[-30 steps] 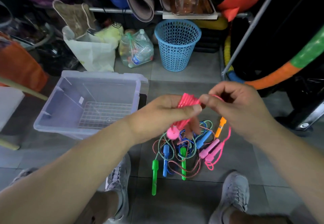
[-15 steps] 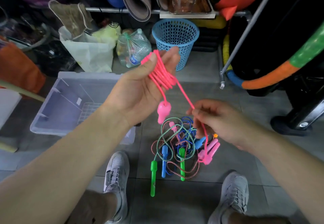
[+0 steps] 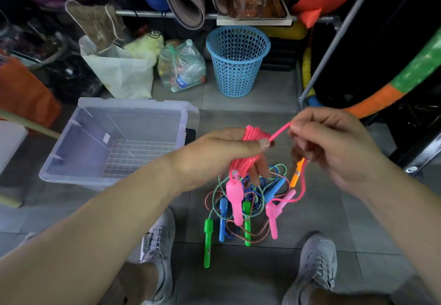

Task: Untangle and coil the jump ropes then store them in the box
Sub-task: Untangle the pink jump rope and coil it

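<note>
1. Head view: the pink jump rope point(image 3: 253, 135) is held up in the air just to the right of the box point(image 3: 71, 175), and it is only partly coiled.
2. The left hand point(image 3: 222, 152) is closed round a bundle of pink loops, with the thumb laid across them. One pink handle point(image 3: 235, 199) dangles below this hand.
3. The right hand point(image 3: 334, 147), further from the box, pinches the pink cord between thumb and forefinger. A short taut stretch runs from the bundle to the pinch.
4. From the right hand the loose tail drops to the second pink handle point(image 3: 272, 216), which lies on the floor point(image 3: 358, 221), so a short length is left to be wound.
5. Beneath both hands, on the floor right of the box, a tangled pile of ropes point(image 3: 262, 185) is seen, with a green handle point(image 3: 207, 240), a blue handle point(image 3: 222, 218) and an orange handle point(image 3: 296, 175) among the crossed cords.
6. No rope is seen inside the box; only a wire grid point(image 3: 138, 154) shows at its bottom.
7. The task is judged to be early: the first coil is nearly finished, nothing is stored, and the pile is yet to be untangled, coiled and put away.
</note>
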A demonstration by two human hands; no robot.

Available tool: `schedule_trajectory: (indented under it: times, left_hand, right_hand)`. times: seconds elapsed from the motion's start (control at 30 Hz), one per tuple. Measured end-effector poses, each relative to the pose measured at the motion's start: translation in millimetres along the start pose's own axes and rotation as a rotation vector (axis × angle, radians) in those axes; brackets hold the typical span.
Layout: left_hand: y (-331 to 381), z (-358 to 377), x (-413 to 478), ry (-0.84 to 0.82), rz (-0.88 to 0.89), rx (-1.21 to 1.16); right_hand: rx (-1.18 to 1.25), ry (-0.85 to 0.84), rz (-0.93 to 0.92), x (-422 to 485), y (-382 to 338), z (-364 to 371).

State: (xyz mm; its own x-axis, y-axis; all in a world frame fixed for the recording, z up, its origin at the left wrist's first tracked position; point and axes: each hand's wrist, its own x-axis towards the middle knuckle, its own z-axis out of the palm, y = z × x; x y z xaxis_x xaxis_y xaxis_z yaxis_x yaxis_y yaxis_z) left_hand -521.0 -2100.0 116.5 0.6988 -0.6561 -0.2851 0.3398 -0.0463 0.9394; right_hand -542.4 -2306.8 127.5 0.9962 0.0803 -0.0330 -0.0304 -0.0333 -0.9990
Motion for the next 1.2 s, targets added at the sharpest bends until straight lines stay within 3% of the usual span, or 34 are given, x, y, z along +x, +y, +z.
schedule_trajectory:
  times: [0.07,0.17,0.37,0.5,0.6,0.7,0.83,0.97,1.1,1.2]
  left_hand:
    - [4,-2,0,-0.031,0.006,-0.092]
    - [7,-8,2,-0.096,0.022,-0.214]
    - [13,-17,2,-0.137,0.095,-0.594]
    - [18,-25,2,0.019,0.221,-0.750]
    - [20,-23,4,0.152,0.262,-0.647]
    - [15,-19,6,0.261,0.217,-0.357]
    - [4,-10,5,0.246,0.065,0.025]
    - [0,-4,0,0.075,-0.028,0.251]
    - [4,-8,-4,-0.067,-0.049,0.264]
    - [3,-7,-4,-0.130,-0.092,0.132]
  right_hand:
    - [-0.084,0.120,-0.015,3,5,0]
    - [-0.249,0.148,-0.010,5,11,3]
    - [-0.353,-0.014,0.101,3,22,10]
    - [-0.491,-0.215,0.201,-7,23,20]
    - [-0.454,-0.375,0.244,-14,17,26]
    - [-0.523,-0.449,0.136,-16,12,27]
    - [-0.393,-0.328,0.057,-12,13,20]
    - [-0.277,-0.166,0.022,-5,14,11]
    - [-0.309,0.014,-0.051,-1,12,7]
    - [-0.310,0.098,-0.052,4,12,3]
